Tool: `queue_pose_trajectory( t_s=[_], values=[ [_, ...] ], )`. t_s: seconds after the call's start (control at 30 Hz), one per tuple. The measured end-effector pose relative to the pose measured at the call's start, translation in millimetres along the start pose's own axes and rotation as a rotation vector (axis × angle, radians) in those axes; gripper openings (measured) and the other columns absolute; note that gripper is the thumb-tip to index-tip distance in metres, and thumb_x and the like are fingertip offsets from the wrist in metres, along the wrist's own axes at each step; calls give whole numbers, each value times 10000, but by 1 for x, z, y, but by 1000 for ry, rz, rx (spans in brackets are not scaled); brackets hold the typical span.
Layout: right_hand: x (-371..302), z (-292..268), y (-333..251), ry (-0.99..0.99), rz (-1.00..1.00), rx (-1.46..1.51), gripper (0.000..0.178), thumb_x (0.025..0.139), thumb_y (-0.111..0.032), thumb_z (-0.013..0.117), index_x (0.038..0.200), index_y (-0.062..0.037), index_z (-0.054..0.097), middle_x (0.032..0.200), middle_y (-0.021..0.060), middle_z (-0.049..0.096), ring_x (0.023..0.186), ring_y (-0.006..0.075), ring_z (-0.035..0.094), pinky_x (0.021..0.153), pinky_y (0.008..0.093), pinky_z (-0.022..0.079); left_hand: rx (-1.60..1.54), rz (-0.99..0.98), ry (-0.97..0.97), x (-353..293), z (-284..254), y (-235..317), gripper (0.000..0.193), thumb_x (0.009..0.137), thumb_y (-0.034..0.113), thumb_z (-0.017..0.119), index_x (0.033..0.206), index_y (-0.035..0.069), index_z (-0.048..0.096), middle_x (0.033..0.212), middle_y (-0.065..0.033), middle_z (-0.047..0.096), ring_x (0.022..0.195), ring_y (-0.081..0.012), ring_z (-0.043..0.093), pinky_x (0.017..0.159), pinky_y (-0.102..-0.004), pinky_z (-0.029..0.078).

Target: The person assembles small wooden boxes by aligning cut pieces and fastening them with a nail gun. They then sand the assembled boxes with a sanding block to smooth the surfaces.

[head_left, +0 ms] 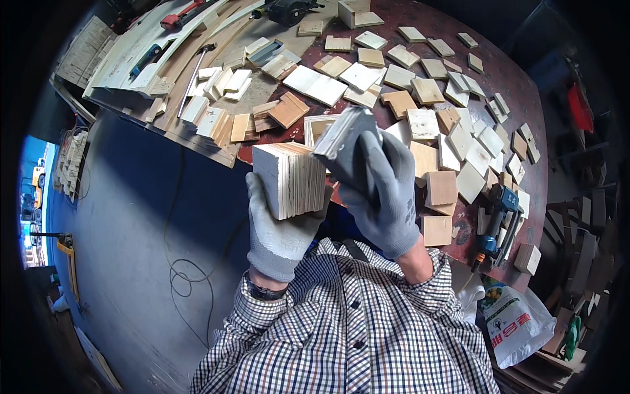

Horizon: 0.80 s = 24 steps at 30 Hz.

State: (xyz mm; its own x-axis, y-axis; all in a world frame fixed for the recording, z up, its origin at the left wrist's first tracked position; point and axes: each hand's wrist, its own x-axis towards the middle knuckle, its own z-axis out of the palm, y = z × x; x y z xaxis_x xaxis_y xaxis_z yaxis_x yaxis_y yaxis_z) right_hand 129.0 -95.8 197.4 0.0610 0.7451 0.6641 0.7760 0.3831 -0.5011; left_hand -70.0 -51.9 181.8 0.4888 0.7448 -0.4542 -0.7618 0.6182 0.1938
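Note:
In front of my chest, my left hand (279, 230) in a grey work glove is closed around a stack of small plywood pieces (289, 180), their layered edges facing me. My right hand (387, 197), gloved too, grips a dark grey flat-faced block (348, 148) with a pale, layered-looking edge; its exact kind I cannot make out. This block is tilted and sits close to the stack's upper right corner. Whether the two touch is not plain. Just beyond them, more small wood pieces (287, 109) lie on the table.
Many loose wood squares (423, 125) cover the dark red tabletop (525, 88). A blue-and-black air nailer (502, 213) rests at the right edge. A hammer (197, 72) and a red tool (184, 14) lie far left. A cable (190, 279) coils on the floor; a plastic bag (518, 325) sits lower right.

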Motion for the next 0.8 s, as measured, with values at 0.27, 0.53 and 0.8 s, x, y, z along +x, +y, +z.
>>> queue_pose_trajectory(
  t_s=[0.27,0.53,0.8],
  values=[
    [-13,24,37,76,178,-60,704,856,-211,826,1508,-115,580,1490,254,495,1294,430,530,1062,529,443,-54,15,-129,0,0,3,803,1064,731,379,1592,129,436,1494,-190,550,1357,-374,545,1187,-589,423],
    [-4,20,-27,-71,-248,5,550,867,-271,792,1403,-342,688,1429,209,555,1259,387,576,1107,500,430,350,53,-268,-8,-11,-4,821,1064,755,341,1590,127,406,1548,-155,502,1406,-315,532,1178,-536,457],
    [-1,8,16,83,-47,-25,806,793,-213,860,1534,-123,556,1473,249,524,1285,424,545,1052,530,453,-39,29,-213,-10,-3,7,747,1076,689,389,1579,142,464,1526,-162,558,1377,-353,567,1166,-567,456]
  ],
)
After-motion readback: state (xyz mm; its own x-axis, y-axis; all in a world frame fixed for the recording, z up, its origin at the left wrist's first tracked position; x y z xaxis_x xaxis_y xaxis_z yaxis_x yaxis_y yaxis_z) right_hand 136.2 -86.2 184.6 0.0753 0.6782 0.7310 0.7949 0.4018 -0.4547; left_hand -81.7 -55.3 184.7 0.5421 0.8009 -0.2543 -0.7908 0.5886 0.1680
